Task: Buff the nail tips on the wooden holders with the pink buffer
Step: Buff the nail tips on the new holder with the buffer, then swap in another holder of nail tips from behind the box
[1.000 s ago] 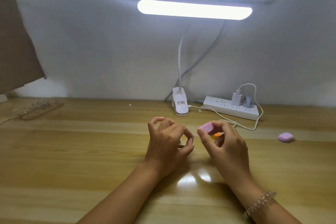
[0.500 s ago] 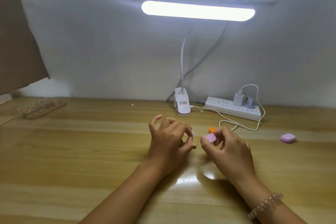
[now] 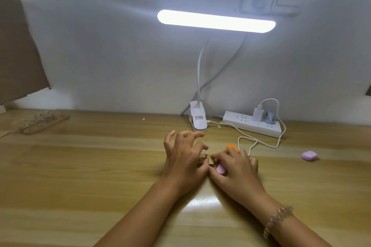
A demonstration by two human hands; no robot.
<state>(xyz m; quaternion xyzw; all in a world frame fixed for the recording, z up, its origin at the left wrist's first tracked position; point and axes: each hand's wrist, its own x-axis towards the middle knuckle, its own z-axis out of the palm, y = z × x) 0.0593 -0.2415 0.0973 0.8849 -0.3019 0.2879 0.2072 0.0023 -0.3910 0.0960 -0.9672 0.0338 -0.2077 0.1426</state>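
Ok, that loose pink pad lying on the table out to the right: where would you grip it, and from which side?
Probably its two opposite side edges, pinched from straight above. The pink pad lies flat on the table, a low rounded square, so only the edges offer purchase, and nothing lies against it.

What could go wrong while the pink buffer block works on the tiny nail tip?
1. The left hand pinches the small wooden holder; pressure from the pink buffer block in the right hand may pop the pale nail tip off.
2. The white charging cable lies close behind the right hand and may snag.
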